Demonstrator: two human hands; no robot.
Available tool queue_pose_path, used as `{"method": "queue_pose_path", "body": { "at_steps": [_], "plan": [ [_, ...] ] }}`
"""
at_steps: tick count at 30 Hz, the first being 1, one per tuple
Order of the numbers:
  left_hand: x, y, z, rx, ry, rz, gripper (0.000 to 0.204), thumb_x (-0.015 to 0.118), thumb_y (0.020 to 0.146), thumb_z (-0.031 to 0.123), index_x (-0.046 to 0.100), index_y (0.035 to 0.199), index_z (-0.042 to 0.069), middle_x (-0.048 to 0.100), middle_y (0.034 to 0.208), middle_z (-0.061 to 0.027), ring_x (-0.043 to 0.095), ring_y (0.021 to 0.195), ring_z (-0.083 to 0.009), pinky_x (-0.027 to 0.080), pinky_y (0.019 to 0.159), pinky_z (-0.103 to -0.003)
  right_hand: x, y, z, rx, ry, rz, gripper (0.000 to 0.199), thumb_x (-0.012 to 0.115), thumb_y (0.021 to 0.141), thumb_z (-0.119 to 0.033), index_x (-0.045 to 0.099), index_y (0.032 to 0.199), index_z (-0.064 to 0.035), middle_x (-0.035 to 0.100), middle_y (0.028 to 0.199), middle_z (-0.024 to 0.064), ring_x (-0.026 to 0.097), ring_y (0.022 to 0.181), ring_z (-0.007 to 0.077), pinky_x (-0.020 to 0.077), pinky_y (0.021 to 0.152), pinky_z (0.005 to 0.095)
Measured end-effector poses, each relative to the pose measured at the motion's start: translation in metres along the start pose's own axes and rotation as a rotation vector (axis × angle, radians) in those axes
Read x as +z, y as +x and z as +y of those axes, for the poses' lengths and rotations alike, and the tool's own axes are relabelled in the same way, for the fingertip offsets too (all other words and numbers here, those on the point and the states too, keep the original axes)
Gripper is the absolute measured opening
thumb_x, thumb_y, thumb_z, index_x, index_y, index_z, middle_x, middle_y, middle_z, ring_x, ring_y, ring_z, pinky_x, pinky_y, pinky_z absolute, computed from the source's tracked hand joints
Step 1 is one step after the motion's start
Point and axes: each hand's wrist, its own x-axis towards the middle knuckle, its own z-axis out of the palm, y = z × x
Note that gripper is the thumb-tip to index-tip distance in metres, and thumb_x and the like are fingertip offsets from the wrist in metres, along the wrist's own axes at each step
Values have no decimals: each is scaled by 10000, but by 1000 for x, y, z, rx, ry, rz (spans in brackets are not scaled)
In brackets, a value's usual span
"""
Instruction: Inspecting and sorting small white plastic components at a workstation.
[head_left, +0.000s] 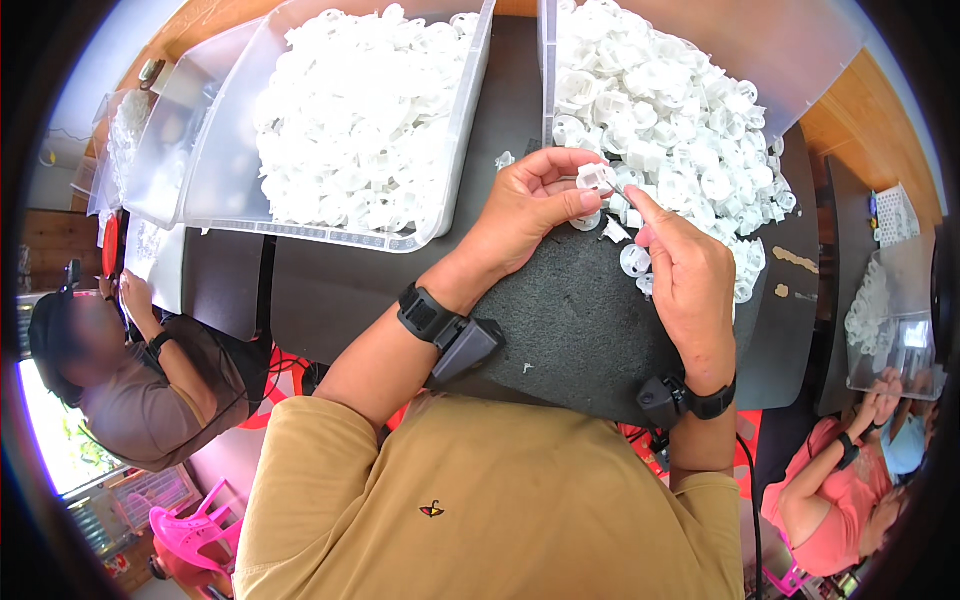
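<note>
My left hand [528, 208] pinches a small white plastic part [596, 177] between thumb and fingers. Against the part's right side, my right hand [688, 255] is closed with its index finger stretched along a thin, dark-tipped tool [620, 191]. Most of that tool is hidden in the hand, so its exact kind does not show. Both hands are at the near edge of a big heap of white plastic parts [670, 110]. Several loose parts, among them a round one [634, 261], lie under and beside the right hand.
A clear plastic bin [425, 236] full of similar white parts stands at the left. A dark textured mat [580, 320] covers the dark table before me. Another person [150, 400] works at the far left, and people in pink [830, 490] and blue sit at the right.
</note>
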Motion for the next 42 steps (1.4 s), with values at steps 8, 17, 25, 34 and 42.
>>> {"method": "queue_pose_path", "body": {
  "at_steps": [8, 17, 25, 34, 42],
  "plan": [
    [4, 0, 0, 24, 55, 26, 376, 671, 827, -47, 545, 1179, -13, 605, 1168, -127, 631, 1027, -173, 527, 892, -293, 4, -2, -1, -19, -206, 36, 352, 585, 820, -42, 652, 1148, -152, 633, 743, 57, 628, 622, 241, 482, 537, 351],
    [5, 1, -1, 16, 57, 50, 376, 684, 816, -46, 549, 1166, -17, 619, 1134, -135, 638, 1012, -183, 525, 900, -296, 3, -1, -4, -30, -273, 49, 378, 591, 787, -26, 655, 1142, -138, 615, 721, 59, 613, 615, 248, 480, 542, 360],
    [5, 0, 0, 12, 71, 55, 378, 690, 814, -41, 550, 1164, -17, 625, 1117, -130, 640, 1003, -179, 526, 897, -297, 5, -3, -6, -36, -288, 43, 424, 606, 742, -9, 655, 1144, -135, 620, 730, 53, 612, 614, 244, 483, 544, 358],
    [7, -2, 0, 4, 101, 61, 370, 689, 809, -49, 562, 1155, -33, 632, 1111, -134, 640, 999, -172, 531, 885, -291, 0, -5, -14, -27, -391, 1, 411, 597, 758, -20, 651, 1148, -139, 625, 752, 46, 613, 613, 240, 481, 537, 356],
    [7, -2, 2, -14, 176, 60, 372, 696, 802, -47, 567, 1151, -46, 643, 1091, -138, 644, 989, -172, 532, 880, -295, -3, -4, -17, -17, -475, -57, 387, 592, 758, -18, 657, 1124, -125, 603, 722, 48, 607, 604, 238, 471, 526, 356]
  ]
}}
